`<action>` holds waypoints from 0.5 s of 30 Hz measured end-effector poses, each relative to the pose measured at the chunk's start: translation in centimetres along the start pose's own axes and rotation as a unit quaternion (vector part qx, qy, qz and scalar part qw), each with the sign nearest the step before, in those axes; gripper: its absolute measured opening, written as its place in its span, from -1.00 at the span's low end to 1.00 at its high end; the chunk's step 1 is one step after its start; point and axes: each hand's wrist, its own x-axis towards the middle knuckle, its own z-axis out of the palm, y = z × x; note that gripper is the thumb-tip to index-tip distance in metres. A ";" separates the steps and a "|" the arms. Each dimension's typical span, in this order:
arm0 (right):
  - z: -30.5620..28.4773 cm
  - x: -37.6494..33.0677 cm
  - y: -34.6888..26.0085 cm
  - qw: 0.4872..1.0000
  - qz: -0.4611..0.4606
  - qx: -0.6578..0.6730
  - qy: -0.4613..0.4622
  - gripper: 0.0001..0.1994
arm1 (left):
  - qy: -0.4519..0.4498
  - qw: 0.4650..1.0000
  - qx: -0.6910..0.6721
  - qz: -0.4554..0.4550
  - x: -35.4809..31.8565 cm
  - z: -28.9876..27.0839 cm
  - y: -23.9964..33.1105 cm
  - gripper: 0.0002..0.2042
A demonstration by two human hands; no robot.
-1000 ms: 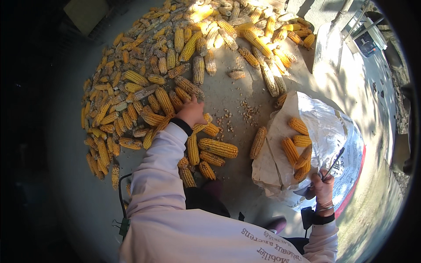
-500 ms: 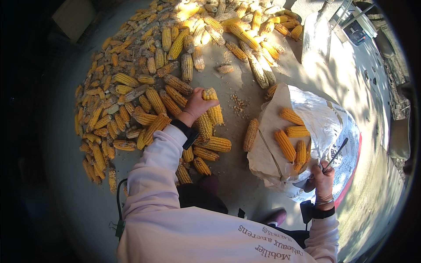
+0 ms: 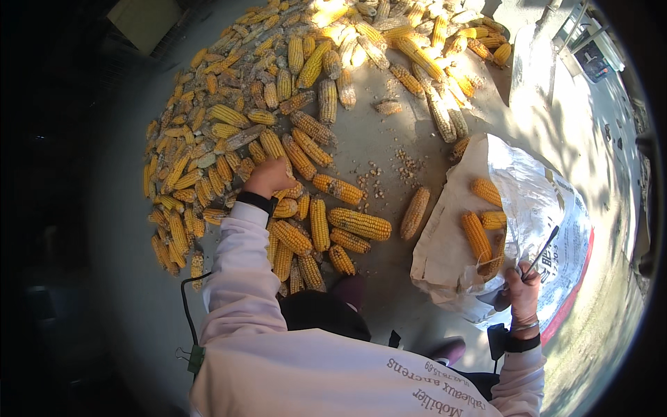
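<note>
My left hand [image 3: 272, 175] is over the near part of the corn pile, its fingers curled round a corn cob [image 3: 290, 190] that is partly hidden beneath it. A yellow cob [image 3: 338, 188] lies just right of this hand. My right hand [image 3: 522, 288] is closed round a thin dark rod-like tool [image 3: 543, 249], which points up and to the right; its other end is partly hidden by the hand. That hand rests at the near edge of a white woven sack [image 3: 445, 240]. Several yellow cobs [image 3: 476, 235] show in the sack's mouth.
A large heap of corn cobs [image 3: 229, 115] spreads over the concrete floor, left and far. Loose kernels [image 3: 406, 165] and a single cob [image 3: 415, 213] lie between heap and sack. My shoe [image 3: 450, 351] is near the sack. A pale board [image 3: 531, 66] stands far right.
My left hand has let go of a cob, which now lies on the floor, and has moved left onto the pile. My right hand keeps its hold by the sack. The view has shifted slightly.
</note>
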 end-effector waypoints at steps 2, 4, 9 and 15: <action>0.3 0.4 0.1 1.000 0.005 -0.014 -0.012 -0.83 | 0.026 0.998 -0.041 0.037 -0.3 2.2 -2.2 -0.32; 0.6 0.6 0.2 1.000 0.005 -0.020 -0.007 -0.82 | 0.021 0.997 -0.062 0.037 -0.7 3.3 -2.3 -0.24; 0.7 0.5 0.2 1.000 -0.003 -0.022 -0.005 -0.81 | 0.114 0.965 -0.223 0.076 -1.6 -0.7 3.0 -0.32; 0.8 0.2 0.0 1.000 -0.001 -0.014 0.007 -0.83 | -0.348 0.556 -0.650 0.384 -2.6 -1.9 13.6 -0.55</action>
